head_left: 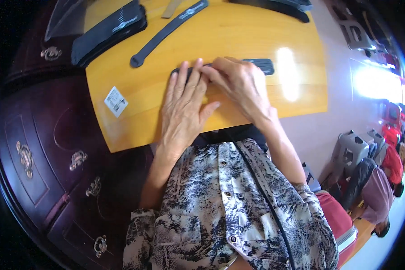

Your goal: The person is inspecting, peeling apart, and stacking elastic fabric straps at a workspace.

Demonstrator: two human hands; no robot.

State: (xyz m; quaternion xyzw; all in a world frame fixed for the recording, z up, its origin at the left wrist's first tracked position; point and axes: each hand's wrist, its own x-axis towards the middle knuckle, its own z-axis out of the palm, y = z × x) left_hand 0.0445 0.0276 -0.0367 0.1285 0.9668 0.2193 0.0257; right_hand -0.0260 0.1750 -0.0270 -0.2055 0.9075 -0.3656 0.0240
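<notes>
A dark ribbed strap (262, 66) lies crosswise on the yellow table, partly covered by both my hands. My left hand (183, 105) rests flat over its left part, fingers stretched out and thumb spread aside. At the strap's middle, my right hand (244, 83) is closed in a pinch, its fingertips close to the left index finger. The exact spot it grips is hidden under the fingers. Farther off to the left lies another dark strap (166, 39) with a rounded end and a pale mark, set slantwise.
A stack of dark straps (105, 36) sits at the table's far left, more dark straps (285, 8) at the far right. A white label (116, 101) is stuck on the yellow table (135, 128). Dark drawers (36, 157) stand left; grey stools (353, 146) and people are right.
</notes>
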